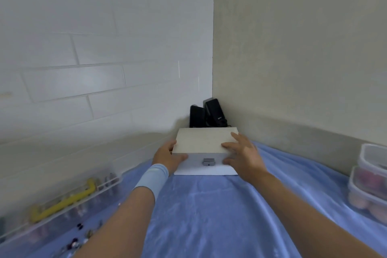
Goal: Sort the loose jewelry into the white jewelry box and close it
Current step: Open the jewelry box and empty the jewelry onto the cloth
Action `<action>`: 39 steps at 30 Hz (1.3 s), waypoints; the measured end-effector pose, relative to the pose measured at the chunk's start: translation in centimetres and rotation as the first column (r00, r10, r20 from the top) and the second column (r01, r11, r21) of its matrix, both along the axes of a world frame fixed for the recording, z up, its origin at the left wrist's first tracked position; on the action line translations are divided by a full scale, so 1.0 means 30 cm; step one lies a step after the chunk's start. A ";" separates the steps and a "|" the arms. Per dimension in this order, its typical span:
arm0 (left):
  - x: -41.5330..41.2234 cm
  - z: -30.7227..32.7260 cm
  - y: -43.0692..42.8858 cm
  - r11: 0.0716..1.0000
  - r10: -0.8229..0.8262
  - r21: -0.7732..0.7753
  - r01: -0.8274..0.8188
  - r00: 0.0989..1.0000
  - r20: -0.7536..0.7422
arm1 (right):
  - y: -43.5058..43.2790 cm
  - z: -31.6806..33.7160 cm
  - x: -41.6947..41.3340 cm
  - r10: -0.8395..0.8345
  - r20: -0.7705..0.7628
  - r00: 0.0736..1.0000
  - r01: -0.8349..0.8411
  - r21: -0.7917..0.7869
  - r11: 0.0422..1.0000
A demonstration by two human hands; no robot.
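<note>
The white jewelry box stands at the far end of the blue cloth, in the corner of the walls, with its lid down and a small metal clasp on its front. My left hand grips the box's left front corner, thumb along the front. My right hand holds the right front corner, fingers spread over the lid and thumb on the front. Loose jewelry lies on the cloth at the bottom left, beside my left forearm.
A clear plastic organiser with a yellow handle lies along the left wall. Two black speakers stand behind the box in the corner. Stacked clear lidded containers sit at the right edge.
</note>
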State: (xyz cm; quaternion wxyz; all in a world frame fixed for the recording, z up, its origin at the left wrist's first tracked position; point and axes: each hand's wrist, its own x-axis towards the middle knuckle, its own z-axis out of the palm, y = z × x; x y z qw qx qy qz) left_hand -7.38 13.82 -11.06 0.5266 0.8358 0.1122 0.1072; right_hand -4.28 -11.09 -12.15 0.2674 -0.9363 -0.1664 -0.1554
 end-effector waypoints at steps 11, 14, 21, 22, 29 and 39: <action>-0.033 0.041 -0.047 0.832 -0.182 0.537 0.141 0.983 0.024 | 0.217 -0.009 -0.185 -0.344 -0.028 0.939 0.339 -0.113 0.934; 0.002 0.029 -0.041 0.841 -0.187 0.520 0.148 0.982 0.023 | 0.240 -0.055 -0.162 -0.404 -0.038 0.914 0.403 -0.038 0.914; 0.065 0.032 0.006 0.776 -0.243 0.594 0.213 0.970 -0.031 | 0.259 -0.088 -0.118 -0.427 -0.001 0.904 0.426 -0.072 0.902; 0.065 0.029 0.009 0.791 -0.239 0.577 0.205 0.971 -0.018 | 0.264 -0.073 -0.122 -0.429 0.006 0.903 0.427 -0.090 0.900; 0.015 0.018 0.033 0.958 -0.093 0.265 0.107 0.994 -0.063 | 0.292 -0.045 -0.157 -0.415 -0.094 0.905 0.419 0.031 0.907; 0.023 0.140 0.018 0.954 0.046 0.283 -0.099 0.981 0.189 | 0.260 -0.039 -0.165 -0.396 -0.020 0.918 0.393 -0.090 0.915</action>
